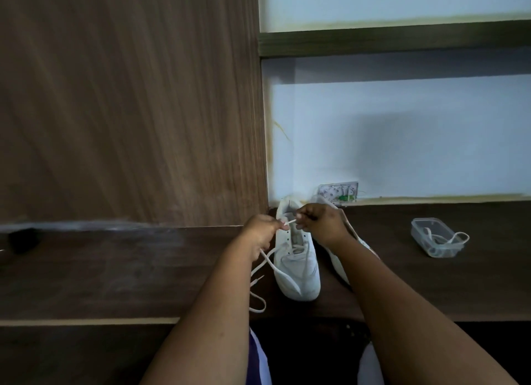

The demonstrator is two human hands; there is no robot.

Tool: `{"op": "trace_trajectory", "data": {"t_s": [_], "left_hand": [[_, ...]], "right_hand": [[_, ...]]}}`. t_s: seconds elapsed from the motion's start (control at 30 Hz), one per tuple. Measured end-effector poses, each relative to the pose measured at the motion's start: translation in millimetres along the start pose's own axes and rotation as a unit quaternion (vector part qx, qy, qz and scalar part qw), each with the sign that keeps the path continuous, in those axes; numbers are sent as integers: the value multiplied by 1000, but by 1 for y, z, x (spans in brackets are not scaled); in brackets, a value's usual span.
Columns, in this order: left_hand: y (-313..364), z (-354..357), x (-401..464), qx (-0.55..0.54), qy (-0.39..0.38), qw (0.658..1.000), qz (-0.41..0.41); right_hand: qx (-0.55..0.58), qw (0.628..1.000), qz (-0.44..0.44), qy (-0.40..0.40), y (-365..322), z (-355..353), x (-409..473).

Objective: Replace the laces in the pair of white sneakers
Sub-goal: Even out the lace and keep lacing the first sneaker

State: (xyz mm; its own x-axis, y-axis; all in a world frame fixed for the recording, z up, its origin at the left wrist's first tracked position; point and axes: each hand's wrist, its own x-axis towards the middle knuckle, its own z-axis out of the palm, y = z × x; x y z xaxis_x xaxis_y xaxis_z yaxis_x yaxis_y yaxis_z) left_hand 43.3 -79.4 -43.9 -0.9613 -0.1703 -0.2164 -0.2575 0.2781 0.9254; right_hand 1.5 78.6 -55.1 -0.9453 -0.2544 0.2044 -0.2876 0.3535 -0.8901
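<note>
The brown desk [115, 269] holds my two white sneakers at its back edge, by the wall. One sneaker [297, 265] sits under my hands, the other sneaker [339, 265] touching it. My left hand [263, 231] and right hand [319, 221] both pinch the white lace [290, 221] above it. A clear box [435, 238] with another lace [448, 238] sits toward the right.

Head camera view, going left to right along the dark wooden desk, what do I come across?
Loose lace → left hand → white sneaker being laced → right hand → second sneaker, mostly hidden behind the right forearm → clear plastic container holding another lace.
</note>
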Motion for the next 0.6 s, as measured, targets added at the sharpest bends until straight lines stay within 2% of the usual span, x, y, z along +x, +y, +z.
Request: {"op": "trace_trajectory", "data": {"t_s": [0.07, 0.17, 0.33, 0.43, 0.6], "left_hand": [[-11, -2, 6, 68, 50, 996, -15], [-22, 1, 11, 122, 100, 988, -1], [-27, 12, 18, 225, 101, 969, 0], [-29, 18, 22, 241, 118, 963, 3], [-37, 21, 30, 245, 135, 960, 12]], "right_hand": [[-13, 999, 34, -8, 9, 6, 4], [-165, 986, 36, -9, 16, 12, 7], [-294, 955, 7, -41, 14, 27, 6], [-324, 944, 17, -53, 15, 31, 9], [-304, 950, 36, -65, 16, 31, 12]]}}
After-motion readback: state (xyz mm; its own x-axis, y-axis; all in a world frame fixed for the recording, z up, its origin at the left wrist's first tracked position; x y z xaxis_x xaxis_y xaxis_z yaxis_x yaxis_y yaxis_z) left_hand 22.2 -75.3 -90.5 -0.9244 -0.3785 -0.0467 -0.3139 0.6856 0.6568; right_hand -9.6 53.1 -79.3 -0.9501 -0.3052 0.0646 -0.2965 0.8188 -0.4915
